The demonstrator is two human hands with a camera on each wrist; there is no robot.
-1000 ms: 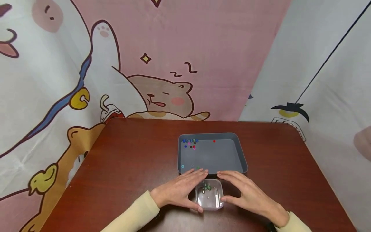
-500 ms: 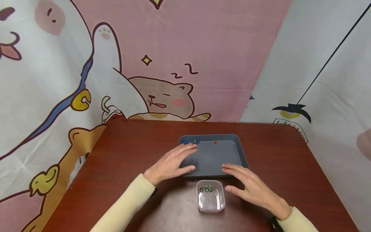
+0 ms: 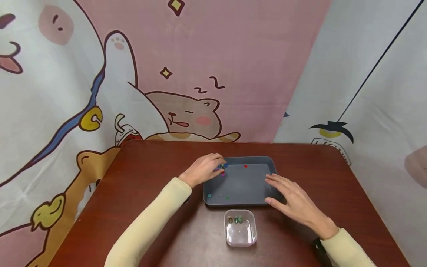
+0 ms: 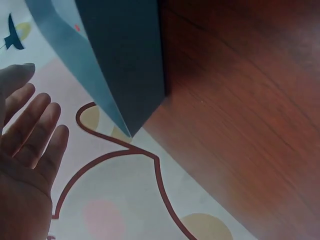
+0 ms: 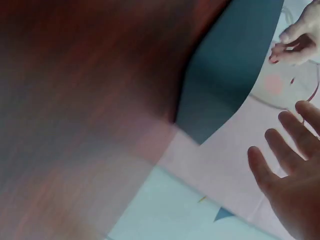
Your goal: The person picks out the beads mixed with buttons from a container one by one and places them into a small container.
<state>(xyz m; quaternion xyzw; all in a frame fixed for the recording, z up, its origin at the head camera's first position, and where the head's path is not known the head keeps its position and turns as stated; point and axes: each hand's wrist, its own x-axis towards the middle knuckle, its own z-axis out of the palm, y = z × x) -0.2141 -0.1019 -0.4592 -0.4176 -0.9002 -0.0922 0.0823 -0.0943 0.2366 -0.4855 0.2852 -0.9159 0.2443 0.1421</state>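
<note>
My left hand (image 3: 204, 169) reaches over the far left corner of a grey tray (image 3: 247, 189), thumb and fingers apart above small blue marbles (image 3: 225, 165). The fingers partly hide the pieces there, including a pink bead (image 3: 222, 174). In the left wrist view the left hand (image 4: 30, 135) shows loosely bent fingers with nothing seen between them. My right hand (image 3: 298, 204) hovers at the tray's right edge, holding nothing. The right wrist view shows its spread fingers (image 5: 287, 150). A clear square container (image 3: 241, 239) near me holds 3 marbles (image 3: 236, 220), brownish and green.
A red bead (image 3: 245, 166) lies alone at the tray's back. Close to its near left corner are a light blue ring (image 3: 209, 195) and a green piece (image 3: 227, 197). The brown table (image 3: 160, 159) ends at a printed cloth backdrop (image 3: 260, 74).
My left hand has moved from beside the clear container forward to the tray's far left corner. The right hand has shifted slightly forward and right, away from the container.
</note>
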